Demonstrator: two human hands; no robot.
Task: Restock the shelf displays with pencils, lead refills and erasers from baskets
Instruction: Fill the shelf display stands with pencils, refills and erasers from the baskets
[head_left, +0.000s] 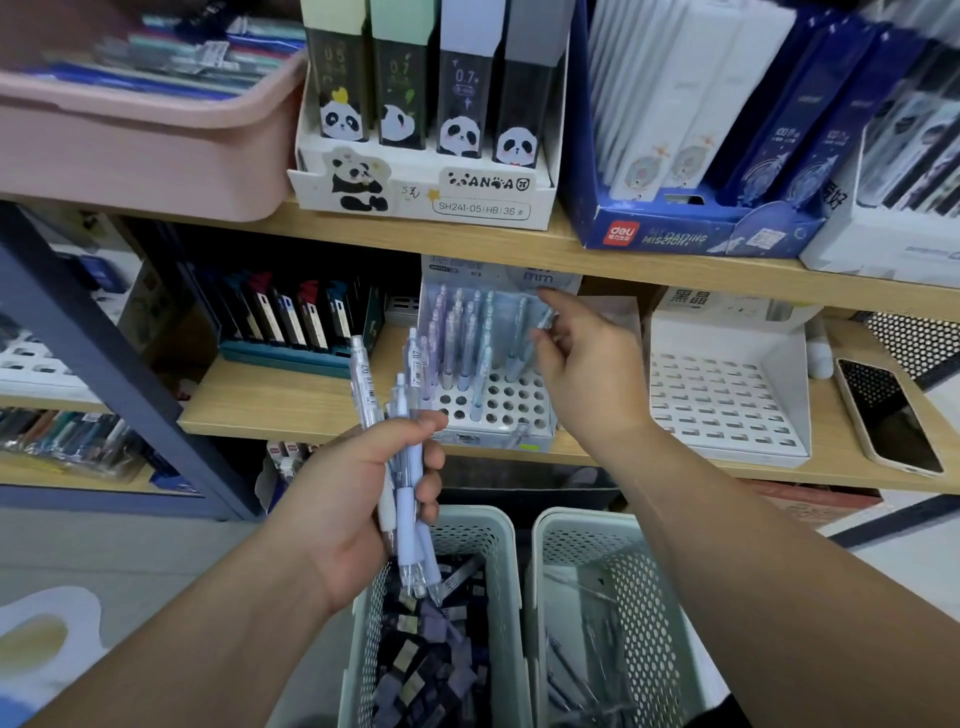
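**Pencils (404, 483) bunched in my left hand (358, 509), one more in my right hand (592, 374)**

My left hand is curled round a bunch of pale blue and white pencils. Their tips point down over the left basket (501, 540), and their tops rise in front of the shelf (291, 405) edge. My right hand is up at the pencil rack (514, 405), a white block of round holes standing on that shelf. Its thumb and fingers pinch a single pencil (545, 318), which is blurred, just beside the rack's back rows. There the other pencils (465, 332) stand upright in their holes, mostly toward the back left.

Below me, the left basket holds small dark refill boxes (431, 670). The right basket (543, 561) sits just beside it and holds long thin items (582, 675) in clear wrap, too blurred for me to name.

Right of the rack stands a white tray (727, 405) with rows of slots. Past it a phone (883, 415) lies flat on the shelf. On the shelf above, a panda box (431, 197) of lead refills stands just beside a pink tub (145, 150).
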